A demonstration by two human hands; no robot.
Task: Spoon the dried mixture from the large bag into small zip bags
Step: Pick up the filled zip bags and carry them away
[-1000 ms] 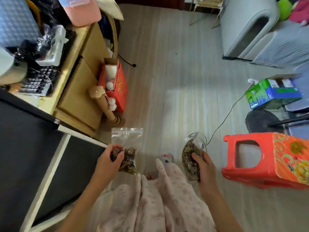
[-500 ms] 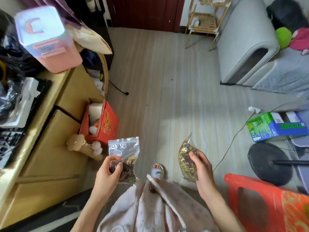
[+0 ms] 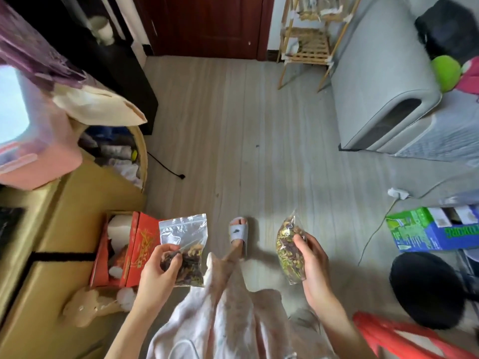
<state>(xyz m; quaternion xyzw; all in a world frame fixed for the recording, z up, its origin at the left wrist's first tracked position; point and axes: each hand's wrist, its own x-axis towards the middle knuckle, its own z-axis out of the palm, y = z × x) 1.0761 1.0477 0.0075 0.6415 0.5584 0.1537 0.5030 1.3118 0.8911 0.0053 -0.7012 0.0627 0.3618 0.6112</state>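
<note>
Both small bags look filled, so the step in hand is probably carrying them off. Keep each upright and gripped low, so nothing spills. The left hand (image 3: 158, 270) pinches the zip bag (image 3: 185, 251) at its filled lower half, clear top standing above. The right hand (image 3: 309, 257) curls round the second bag (image 3: 287, 251) — mixture bulging left of its fingers.

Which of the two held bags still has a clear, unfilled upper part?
The zip bag in the left hand; the bag in the right hand looks packed throughout.
</note>
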